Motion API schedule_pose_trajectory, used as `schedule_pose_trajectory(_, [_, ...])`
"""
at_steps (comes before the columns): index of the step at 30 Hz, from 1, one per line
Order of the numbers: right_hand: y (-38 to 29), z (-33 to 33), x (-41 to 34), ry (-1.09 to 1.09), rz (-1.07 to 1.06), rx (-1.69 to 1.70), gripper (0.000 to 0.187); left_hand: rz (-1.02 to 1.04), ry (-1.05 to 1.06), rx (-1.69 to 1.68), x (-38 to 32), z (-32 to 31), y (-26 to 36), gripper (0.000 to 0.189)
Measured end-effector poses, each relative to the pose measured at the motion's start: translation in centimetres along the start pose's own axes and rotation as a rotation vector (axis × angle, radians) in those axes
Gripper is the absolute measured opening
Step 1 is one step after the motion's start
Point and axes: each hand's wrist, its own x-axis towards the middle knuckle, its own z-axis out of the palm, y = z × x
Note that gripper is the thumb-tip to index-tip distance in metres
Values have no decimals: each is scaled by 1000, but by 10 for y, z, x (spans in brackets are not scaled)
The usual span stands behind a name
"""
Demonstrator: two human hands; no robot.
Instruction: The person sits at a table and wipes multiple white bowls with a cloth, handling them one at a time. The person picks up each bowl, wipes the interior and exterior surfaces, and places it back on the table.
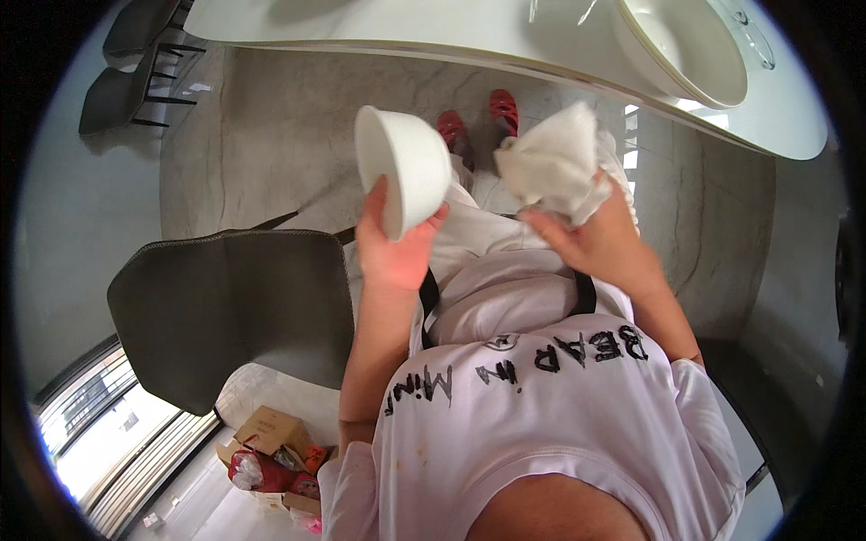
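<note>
A white bowl (413, 162) is tipped on its side in my left hand (399, 243), its opening turned to the left and my thumb over the rim. Bunched in my right hand (595, 237) is an off-white cloth (551, 162), slightly blurred, with part of it sticking up past my fingers. Bowl and cloth are apart, both held above my lap. Beyond them, a large cream-coloured basin (683, 54) rests near the right end of the white table (440, 30).
Eyeglasses (756, 40) lie right of the basin. A dark grey chair (237, 311) stands at my left, with more chairs (115, 95) at the upper left. An open cardboard box (270, 433) holding red bags is on the floor at the lower left.
</note>
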Motion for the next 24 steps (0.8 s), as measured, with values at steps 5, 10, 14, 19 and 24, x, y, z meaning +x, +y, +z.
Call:
schedule_pose_trajectory(5, [13, 31, 1, 45, -501, -317, 28, -4, 251, 352, -4, 35, -34, 43])
schedule_pose_trajectory(10, [8, 22, 20, 252, -366, -115, 21, -35, 172, 617, -6, 40, -20, 35])
schedule_pose_trajectory(14, [10, 9, 31, 62, 116, 293, 19, -132, 127, 836, -7, 40, -12, 32])
schedule_pose_trajectory(19, [17, 10, 25, -107, 740, 807, 33, -350, 52, 831, -14, 50, -17, 43])
schedule_pose_trajectory(24, [45, 54, -5, 42, 947, 1026, 35, -155, 97, 726, -13, 55, -41, 51])
